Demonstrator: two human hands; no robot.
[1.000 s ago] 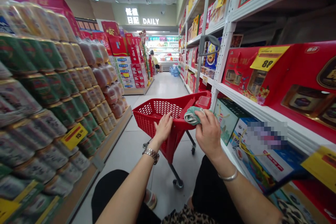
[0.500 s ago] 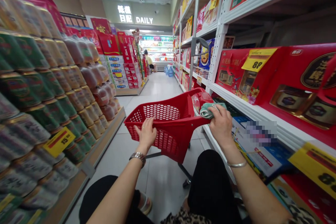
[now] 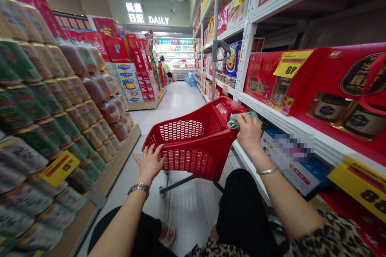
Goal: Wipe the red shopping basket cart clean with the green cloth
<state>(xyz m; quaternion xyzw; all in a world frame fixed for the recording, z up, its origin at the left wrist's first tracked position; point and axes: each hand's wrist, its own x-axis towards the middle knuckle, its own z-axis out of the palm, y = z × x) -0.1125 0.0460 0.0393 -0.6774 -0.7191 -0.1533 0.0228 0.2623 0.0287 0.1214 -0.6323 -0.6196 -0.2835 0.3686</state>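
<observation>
A red shopping cart (image 3: 193, 150) with perforated basket walls stands side-on in front of my knees. My left hand (image 3: 150, 162) touches the rim at its left end, fingers spread, a ring on one finger and a metal watch on the wrist. At the cart's right end my right hand (image 3: 249, 130) is closed on a green cloth (image 3: 243, 117), pressed against the handle side. Cloth and fingers hide part of the handle there. The basket's visible inside shows bare red plastic. A grey leg with a caster (image 3: 163, 191) shows below.
Stacked shrink-wrapped cans (image 3: 60, 124) stand on a low wooden platform (image 3: 120, 150) at left. White shelving (image 3: 301, 130) with red gift boxes (image 3: 277, 80) runs close along the right. Tiled floor (image 3: 181, 96) leads to a far refrigerated display, where a person (image 3: 165, 68) is low down.
The cart has swung, showing more of its side, and the caster has come into view. My left hand has moved left and down with fingers more spread. My right hand still holds the cloth.
</observation>
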